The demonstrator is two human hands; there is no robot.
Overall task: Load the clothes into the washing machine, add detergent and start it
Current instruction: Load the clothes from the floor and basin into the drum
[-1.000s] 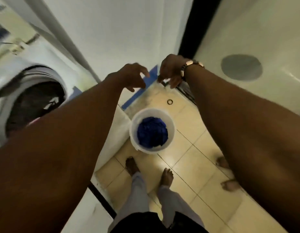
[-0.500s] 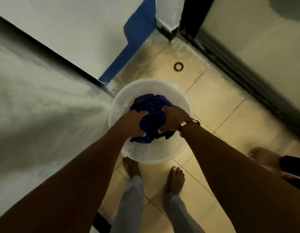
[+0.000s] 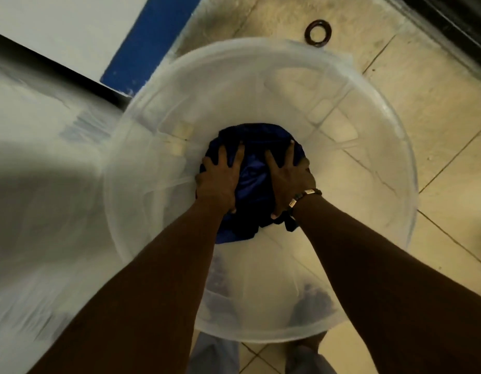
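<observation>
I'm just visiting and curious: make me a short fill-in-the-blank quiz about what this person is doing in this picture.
1. Both hands reach into a translucent white ____.
2. The bundled cloth under the left hand and right hand is dark ____.
3. A bracelet sits on the ____ wrist.
4. A small dark ring lies on the tiled ____.

Missing words: bucket; blue; right; floor

We find no writing, brand, number or sign that can be read here; the translucent bucket (image 3: 369,136), the blue cloth (image 3: 254,171) and the floor tiles (image 3: 436,109) carry none we can make out.
</observation>
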